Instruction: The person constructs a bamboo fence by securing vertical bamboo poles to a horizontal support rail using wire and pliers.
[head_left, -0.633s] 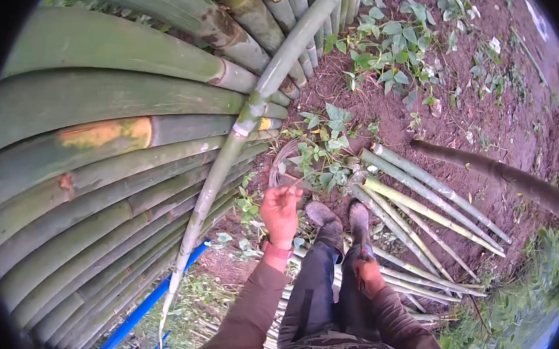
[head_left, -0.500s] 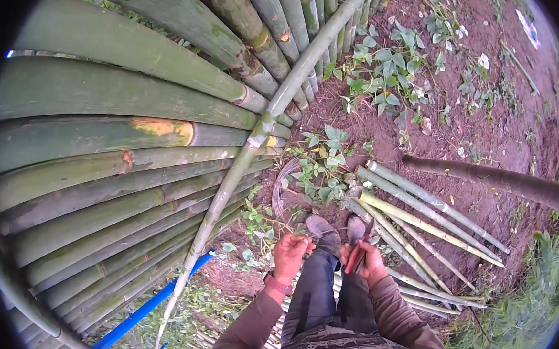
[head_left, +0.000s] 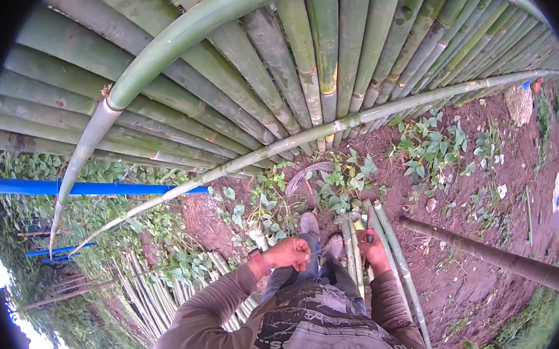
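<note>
Head view. Left hand (head_left: 289,253) was curled into a loose fist in front of the waist, above the left thigh; what it gripped could not be made out. A thin wire (head_left: 319,250) appeared to run from it toward the right hand (head_left: 374,252). Right hand was closed around a small dark tool handle (head_left: 369,236), sitting just beside the cut bamboo poles (head_left: 389,257) lying on the ground by the right leg. Shoes (head_left: 310,225) stood on bare soil among low weeds (head_left: 345,186). Beyond them rose a fence of upright bamboo stems (head_left: 285,64), crossed by a thin bent bamboo pole (head_left: 328,131). A blue pipe (head_left: 66,187) lay to the left.
</note>
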Tool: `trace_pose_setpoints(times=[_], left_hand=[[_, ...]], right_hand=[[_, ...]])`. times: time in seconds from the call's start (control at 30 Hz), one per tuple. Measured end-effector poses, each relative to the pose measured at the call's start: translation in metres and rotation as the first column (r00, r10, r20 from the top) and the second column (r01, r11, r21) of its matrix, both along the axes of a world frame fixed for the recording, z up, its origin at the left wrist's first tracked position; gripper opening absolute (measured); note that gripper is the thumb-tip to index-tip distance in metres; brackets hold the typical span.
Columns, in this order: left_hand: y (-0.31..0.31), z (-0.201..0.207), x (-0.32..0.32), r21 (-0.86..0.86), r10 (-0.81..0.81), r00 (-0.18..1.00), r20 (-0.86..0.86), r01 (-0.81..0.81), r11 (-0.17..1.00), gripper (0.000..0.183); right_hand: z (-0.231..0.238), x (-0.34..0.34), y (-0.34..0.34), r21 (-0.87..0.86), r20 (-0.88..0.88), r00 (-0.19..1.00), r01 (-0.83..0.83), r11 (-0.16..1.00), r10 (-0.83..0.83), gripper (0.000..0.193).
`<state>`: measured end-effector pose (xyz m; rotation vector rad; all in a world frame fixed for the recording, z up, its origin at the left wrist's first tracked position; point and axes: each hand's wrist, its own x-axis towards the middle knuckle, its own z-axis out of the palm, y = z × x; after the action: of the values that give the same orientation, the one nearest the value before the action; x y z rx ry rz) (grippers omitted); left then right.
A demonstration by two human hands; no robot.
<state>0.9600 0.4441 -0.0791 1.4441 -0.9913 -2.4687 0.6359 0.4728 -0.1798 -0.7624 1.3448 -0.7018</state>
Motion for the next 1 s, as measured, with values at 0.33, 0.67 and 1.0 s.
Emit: trace_pose_setpoints(times=[0.33, 0.67, 1.0], left_hand=[[0.042, 0.043, 0.056, 0.071, 0.110, 0.981, -0.161, -0.100, 0.992, 0.016], [0.084, 0.082, 0.092, 0.010, 0.486, 0.795, -0.364, -0.518, 0.855, 0.019], [0.083, 0.133, 0.042, -0.880, 0.648, 0.644, 0.407, 0.085, 0.467, 0.027]], right_hand=[[0.099, 0.043, -0.035, -0.615, -0.728, 0.669, -0.546, 0.569, -0.146, 0.034], [0.159, 0.029, -0.057, -0.341, -0.227, 0.804, -0.595, 0.728, 0.550, 0.024], [0.213, 0.094, -0.102, -0.537, -0.370, 0.857, -0.512, 0.671, 0.358, 0.018]])
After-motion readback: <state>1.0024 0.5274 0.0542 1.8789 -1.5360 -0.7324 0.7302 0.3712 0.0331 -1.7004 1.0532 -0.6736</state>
